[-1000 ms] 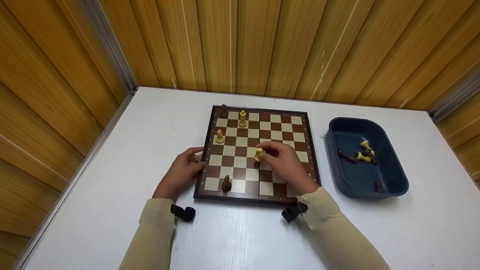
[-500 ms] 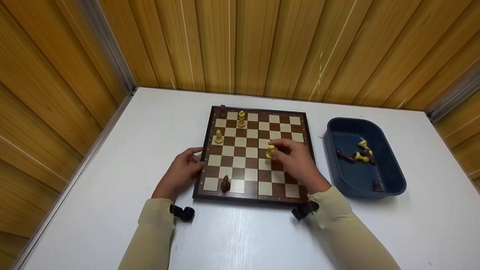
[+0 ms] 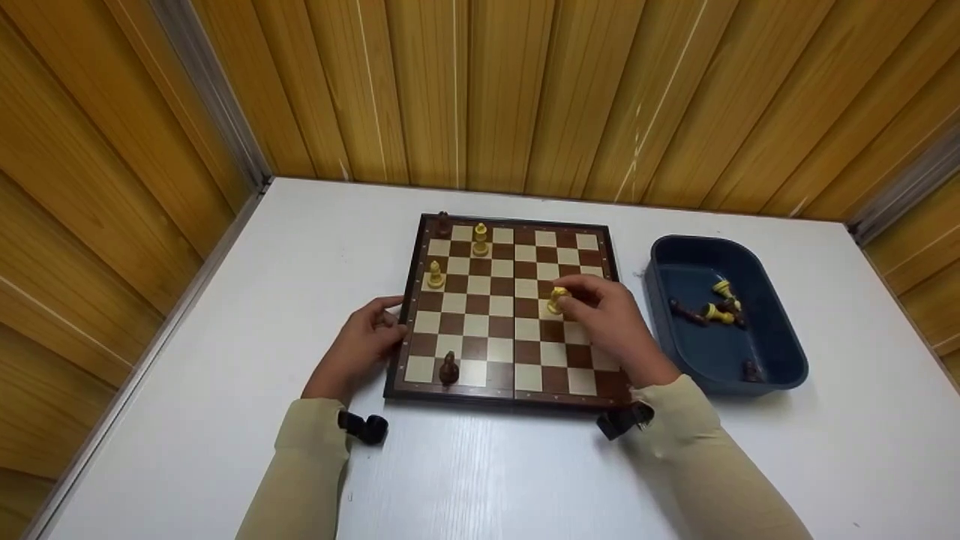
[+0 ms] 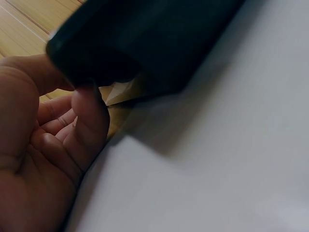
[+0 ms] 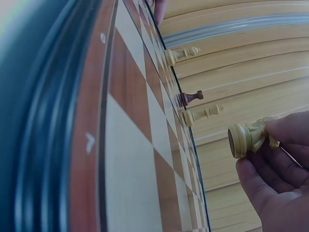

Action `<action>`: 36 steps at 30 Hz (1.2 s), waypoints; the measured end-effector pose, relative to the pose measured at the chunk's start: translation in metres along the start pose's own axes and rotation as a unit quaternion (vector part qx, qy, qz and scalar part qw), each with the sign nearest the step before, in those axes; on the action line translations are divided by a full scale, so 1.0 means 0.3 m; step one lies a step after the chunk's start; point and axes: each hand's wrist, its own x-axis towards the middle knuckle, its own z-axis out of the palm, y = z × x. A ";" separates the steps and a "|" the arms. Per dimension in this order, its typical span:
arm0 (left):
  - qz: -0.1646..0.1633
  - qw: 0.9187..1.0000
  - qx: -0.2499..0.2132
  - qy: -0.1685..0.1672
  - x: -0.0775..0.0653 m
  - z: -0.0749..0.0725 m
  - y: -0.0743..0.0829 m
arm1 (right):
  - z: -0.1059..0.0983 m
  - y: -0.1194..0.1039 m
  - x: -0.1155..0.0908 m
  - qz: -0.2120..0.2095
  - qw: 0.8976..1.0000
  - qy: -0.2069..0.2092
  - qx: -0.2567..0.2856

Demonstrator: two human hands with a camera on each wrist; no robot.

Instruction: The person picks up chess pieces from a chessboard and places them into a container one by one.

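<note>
In the head view my right hand [image 3: 611, 319] pinches a cream chess knight [image 3: 557, 300] between thumb and fingers, over the right half of the chessboard [image 3: 487, 326]. The right wrist view shows the knight's round base [image 5: 236, 141] raised off the squares and tilted. At the board's left edge my left hand [image 3: 360, 341] touches the side with thumb and index finger, the other fingers loosely bent. A cream bishop [image 3: 435, 277], a taller cream piece [image 3: 481, 244] and a dark piece [image 3: 443, 225] stand at the back left. Another dark piece [image 3: 449, 370] stands at the front left.
A dark blue bin [image 3: 784, 319] stands right of the board, with several cream and dark chess pieces [image 3: 718, 313] lying in it. The white table [image 3: 322, 232] ends at a wood-panelled wall [image 3: 495, 97] at the back. Black cameras [image 3: 364, 427] are strapped to both wrists.
My right hand has carried the knight rightward, from the board's middle to its right half. My left hand stays at the left edge. The standing pieces keep their squares.
</note>
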 end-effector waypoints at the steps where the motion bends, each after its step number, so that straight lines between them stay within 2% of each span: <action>1: 0.002 1.000 0.001 -0.001 0.000 0.000 -0.001 | -0.004 0.002 -0.001 0.000 1.000 0.002 -0.004; 6: 0.006 1.000 0.001 -0.001 -0.001 0.000 -0.001 | -0.026 -0.008 -0.016 0.003 1.000 0.010 -0.012; 13: -0.003 1.000 -0.006 0.001 -0.003 0.000 0.002 | -0.061 -0.067 -0.049 -0.006 1.000 0.018 -0.015; 18: 0.000 1.000 -0.002 0.003 0.000 0.001 -0.003 | -0.079 -0.006 -0.041 -0.010 0.999 0.038 -0.010; 23: -0.001 1.000 -0.019 -0.002 0.003 0.006 -0.005 | -0.097 0.043 -0.043 -0.006 0.998 0.059 -0.005; 28: -0.001 1.000 -0.022 -0.003 0.002 0.004 -0.005 | -0.124 0.049 -0.051 0.001 0.997 0.075 -0.017; 36: 0.004 1.000 -0.008 0.003 -0.001 -0.002 -0.005 | -0.173 0.042 -0.056 0.021 0.996 0.079 -0.024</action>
